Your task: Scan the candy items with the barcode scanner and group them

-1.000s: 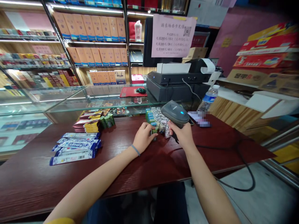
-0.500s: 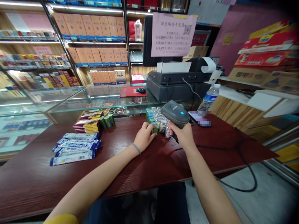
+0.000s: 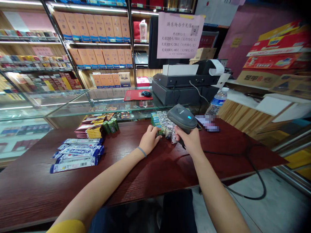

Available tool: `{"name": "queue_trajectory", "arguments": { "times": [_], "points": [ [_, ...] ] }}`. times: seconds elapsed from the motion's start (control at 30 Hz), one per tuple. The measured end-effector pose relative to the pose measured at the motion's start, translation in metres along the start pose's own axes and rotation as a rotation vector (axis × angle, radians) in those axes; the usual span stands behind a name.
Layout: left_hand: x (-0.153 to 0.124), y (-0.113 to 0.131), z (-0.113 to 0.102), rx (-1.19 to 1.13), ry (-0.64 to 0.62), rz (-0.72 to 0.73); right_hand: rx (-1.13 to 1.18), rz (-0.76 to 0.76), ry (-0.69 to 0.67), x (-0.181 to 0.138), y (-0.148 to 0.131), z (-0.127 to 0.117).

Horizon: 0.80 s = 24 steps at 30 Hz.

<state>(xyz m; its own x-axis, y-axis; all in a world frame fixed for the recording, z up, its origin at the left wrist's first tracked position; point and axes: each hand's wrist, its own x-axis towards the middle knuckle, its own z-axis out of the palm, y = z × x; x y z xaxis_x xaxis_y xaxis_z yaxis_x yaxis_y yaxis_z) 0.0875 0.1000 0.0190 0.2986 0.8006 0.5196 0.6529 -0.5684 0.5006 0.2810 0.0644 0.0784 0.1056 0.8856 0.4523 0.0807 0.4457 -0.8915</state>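
Observation:
My right hand (image 3: 191, 141) is wrapped round the handle of a dark grey barcode scanner (image 3: 181, 116), whose head shows a lit blue light. Beside it, my left hand (image 3: 148, 141) has its thumb and fingers around the near end of a small green roll-shaped pack (image 3: 160, 132). That pack sits at the front of a cluster of clear-wrapped and green-blue small packs (image 3: 163, 120), partly hidden by the scanner. Off to the left stand several green rolls (image 3: 111, 125), next to stacked yellow and maroon packets (image 3: 91, 129). Blue-and-white long sachets (image 3: 76, 154) lie nearer me.
Everything rests on a dark red-brown table (image 3: 126, 174). Behind it are a glass counter (image 3: 102, 103), a mouse (image 3: 146, 94) and a black till (image 3: 179, 92). A water bottle (image 3: 219, 101) and a phone (image 3: 207, 123) lie right. The scanner's cable (image 3: 262, 181) loops over the right edge.
My left hand has shifted slightly, drawing back a little at the green pack. The scanner and my right hand stay nearly in place.

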Motion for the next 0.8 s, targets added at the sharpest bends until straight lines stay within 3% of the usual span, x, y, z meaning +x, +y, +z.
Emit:
{"name": "queue_trajectory", "arguments": {
  "times": [0.4,0.8],
  "points": [
    [0.001,-0.002,0.003,-0.019,0.023,-0.006,-0.007,-0.018,0.004,-0.001,-0.012,-0.001],
    [0.000,0.005,-0.003,-0.032,0.013,-0.003,0.029,0.004,0.056,0.008,-0.004,-0.013]
  ]
}}
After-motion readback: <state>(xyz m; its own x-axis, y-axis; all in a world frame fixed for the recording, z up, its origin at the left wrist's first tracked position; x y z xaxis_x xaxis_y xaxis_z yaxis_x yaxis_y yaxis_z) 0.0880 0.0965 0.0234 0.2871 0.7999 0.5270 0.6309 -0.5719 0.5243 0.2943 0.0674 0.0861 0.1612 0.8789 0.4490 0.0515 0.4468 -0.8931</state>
